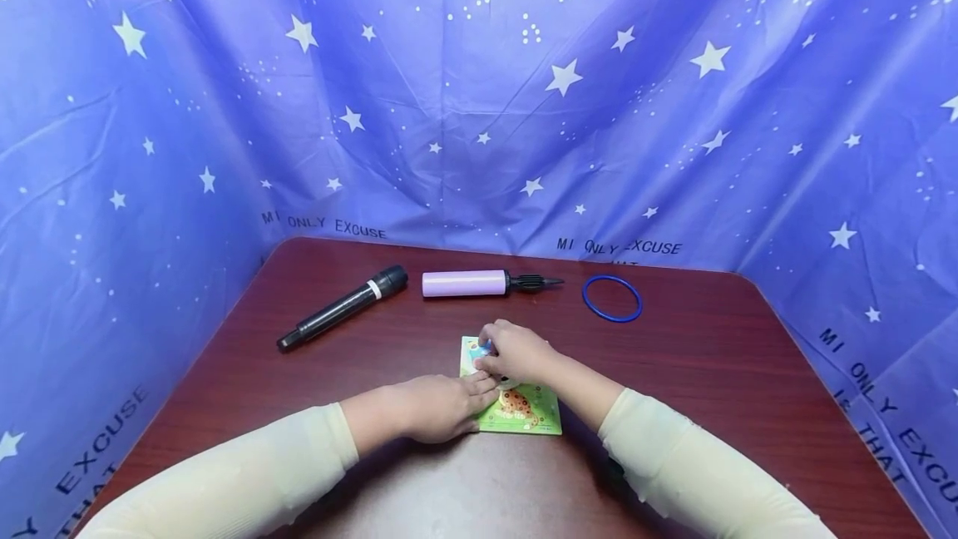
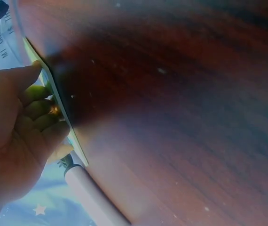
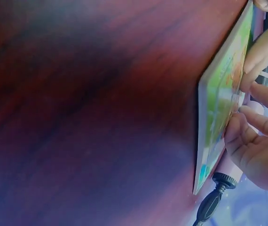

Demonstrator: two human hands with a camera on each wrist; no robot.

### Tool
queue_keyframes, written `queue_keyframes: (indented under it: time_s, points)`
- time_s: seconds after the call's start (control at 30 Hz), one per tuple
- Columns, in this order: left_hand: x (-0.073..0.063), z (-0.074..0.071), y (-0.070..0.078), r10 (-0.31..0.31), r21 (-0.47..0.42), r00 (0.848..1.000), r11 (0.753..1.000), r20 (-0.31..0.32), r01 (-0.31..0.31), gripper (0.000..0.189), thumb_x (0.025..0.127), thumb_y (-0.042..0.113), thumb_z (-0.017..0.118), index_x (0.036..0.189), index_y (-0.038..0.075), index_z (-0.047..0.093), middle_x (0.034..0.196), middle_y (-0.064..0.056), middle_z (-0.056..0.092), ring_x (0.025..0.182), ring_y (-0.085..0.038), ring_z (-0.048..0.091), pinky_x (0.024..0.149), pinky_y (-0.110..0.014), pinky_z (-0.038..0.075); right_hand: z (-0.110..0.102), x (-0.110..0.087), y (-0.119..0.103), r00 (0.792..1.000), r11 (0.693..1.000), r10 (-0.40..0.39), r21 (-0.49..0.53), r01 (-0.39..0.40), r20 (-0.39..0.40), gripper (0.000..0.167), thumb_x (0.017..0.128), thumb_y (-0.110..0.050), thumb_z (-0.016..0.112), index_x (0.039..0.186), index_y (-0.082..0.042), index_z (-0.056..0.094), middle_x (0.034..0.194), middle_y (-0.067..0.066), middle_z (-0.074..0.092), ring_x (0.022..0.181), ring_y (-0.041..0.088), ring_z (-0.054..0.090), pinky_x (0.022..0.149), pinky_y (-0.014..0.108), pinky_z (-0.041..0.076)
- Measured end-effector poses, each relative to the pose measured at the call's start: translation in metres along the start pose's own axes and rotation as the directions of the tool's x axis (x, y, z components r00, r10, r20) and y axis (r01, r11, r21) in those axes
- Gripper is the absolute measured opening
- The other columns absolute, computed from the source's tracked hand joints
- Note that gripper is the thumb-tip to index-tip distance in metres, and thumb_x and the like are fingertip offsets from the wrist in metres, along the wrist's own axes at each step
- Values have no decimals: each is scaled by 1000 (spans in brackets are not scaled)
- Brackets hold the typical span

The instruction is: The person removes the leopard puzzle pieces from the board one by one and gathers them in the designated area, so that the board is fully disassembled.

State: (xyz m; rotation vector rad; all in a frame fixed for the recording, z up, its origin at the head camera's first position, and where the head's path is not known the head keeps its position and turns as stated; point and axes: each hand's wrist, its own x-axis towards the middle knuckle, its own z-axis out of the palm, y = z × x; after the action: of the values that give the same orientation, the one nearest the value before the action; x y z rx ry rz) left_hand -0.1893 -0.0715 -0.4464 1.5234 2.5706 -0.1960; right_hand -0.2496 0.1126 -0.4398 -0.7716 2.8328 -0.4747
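Observation:
A thin green picture board (image 1: pixel 550 414) with a spotted orange cartoon animal lies on the table in front of the person. My left hand (image 1: pixel 441 406) rests on its left side, fingers extended across the picture. In the left wrist view, the left thumb (image 2: pixel 34 70) touches the board's near edge. From the right, my right hand (image 1: pixel 524 353) reaches over the board's upper part, its bent fingers and thumb around a blue patch of the picture. Those fingers (image 3: pixel 235 132) touch the board's face in the right wrist view; whether they pinch a loose piece is unclear.
Behind the board lie a black microphone (image 1: pixel 337 314), a lilac hand pump (image 1: pixel 464 284) with a black nozzle, and a blue ring (image 1: pixel 612 299). The dark red wooden table (image 1: pixel 718 373) is enclosed by a blue star-patterned curtain (image 1: pixel 479 90).

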Motion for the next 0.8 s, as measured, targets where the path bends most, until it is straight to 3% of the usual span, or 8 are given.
queue_keyframes:
  time_s: [0.13,0.3,0.57,0.8]
  points:
    - [-1,-1,2,-6,3,1000,1000,1,6,57,103,36,47,152,9,36,159,-9,32,148,-20,28,115,-33,34,1,0,-3,1000,1000,-1,-27,1,-26,33,88,-37,73,106,-11,64,96,1,58,81,13,61,75,34,53]
    - [-1,-3,5,-17,-19,1000,1000,1,17,57,103,33,47,153,8,35,159,-9,31,148,-21,28,116,-33,32,-3,2,-4,1000,1000,11,-29,-11,-4,35,86,-37,76,105,-10,63,97,3,56,78,16,58,74,36,52]
    - [-2,-2,4,-15,-20,1000,1000,-8,15,57,102,33,48,152,9,36,159,-10,33,147,-22,30,116,-34,33,-5,12,1,995,996,51,62,-57,82,33,84,-36,78,100,-14,59,100,4,49,79,17,54,73,34,47]
    - [0,0,4,-13,-22,1000,1000,-3,13,57,103,34,47,153,9,34,160,-10,30,147,-23,29,116,-35,32,-5,16,6,994,992,61,103,-70,85,38,80,-35,81,96,-15,54,98,4,45,80,19,53,72,32,44]
